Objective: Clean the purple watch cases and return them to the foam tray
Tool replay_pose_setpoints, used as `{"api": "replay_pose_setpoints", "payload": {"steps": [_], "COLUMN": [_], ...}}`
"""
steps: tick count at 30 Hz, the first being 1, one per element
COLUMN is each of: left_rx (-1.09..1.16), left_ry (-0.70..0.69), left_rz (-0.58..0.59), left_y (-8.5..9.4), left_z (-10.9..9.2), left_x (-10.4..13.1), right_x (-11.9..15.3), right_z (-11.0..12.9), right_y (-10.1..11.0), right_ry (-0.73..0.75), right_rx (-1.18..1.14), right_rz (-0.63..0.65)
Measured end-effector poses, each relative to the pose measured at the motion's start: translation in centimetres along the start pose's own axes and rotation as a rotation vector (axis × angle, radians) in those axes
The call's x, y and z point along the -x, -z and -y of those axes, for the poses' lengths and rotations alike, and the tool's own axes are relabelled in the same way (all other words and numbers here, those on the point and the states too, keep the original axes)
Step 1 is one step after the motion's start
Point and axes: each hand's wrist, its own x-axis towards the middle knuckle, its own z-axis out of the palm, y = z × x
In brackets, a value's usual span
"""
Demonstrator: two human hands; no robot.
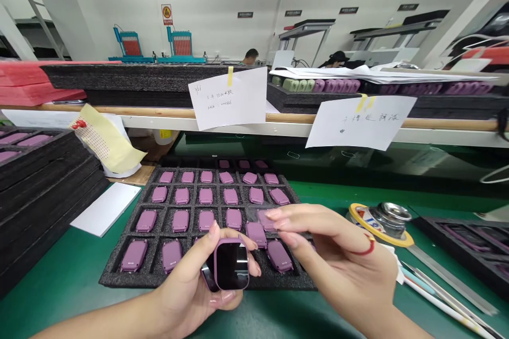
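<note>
My left hand (199, 280) is closed around a purple smartwatch case (233, 265) with its dark glossy screen turned up toward me. A second dark, glossy-faced piece (209, 275) shows partly behind it in the same grip. My right hand (330, 249) is raised just to the right, thumb and fingertips drawn close together; a faint clear patch lies at the tips, but what they hold I cannot make out. Below both hands is a black foam tray (153, 233) with rows of purple watch cases (205, 196), mostly one per compartment. Part of its front right is hidden by my hands.
A metal-lidded glass jar (392, 217) stands beside a yellow tape roll (358, 217). A steel ruler (453, 278) and thin tools (437, 296) lie at right, near another tray (469, 243). Stacked foam trays (47, 206) stand left. A shelf edge (286, 127) crosses ahead; people sit beyond.
</note>
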Motion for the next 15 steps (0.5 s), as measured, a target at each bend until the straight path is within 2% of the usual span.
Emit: {"api": "replay_pose_setpoints", "payload": {"steps": [5,9,11,13,15], "left_rx": [0.041,0.061,0.055,0.051,0.044], "left_ry": [0.023,0.053,0.061,0.059,0.052], "left_rz": [0.001,-0.032,-0.055,-0.059,-0.065], "left_y": [0.0,-0.1,-0.2,-0.2,-0.2], "left_z": [0.1,0.0,0.0,0.0,0.0], "left_x": [-0.1,0.0,0.1,0.2,0.2], "right_x": [0.4,1.5,2.1,2.7,3.0], "right_z": [0.6,0.8,0.7,0.4,0.2], "right_y": [0.3,0.3,-0.1,-0.6,-1.1], "right_ry": [0.228,0.266,0.297,0.342,0.286], "right_rx": [0.101,0.105,0.116,0.116,0.151], "right_rz": [0.227,0.395,0.389,0.328,0.317]}}
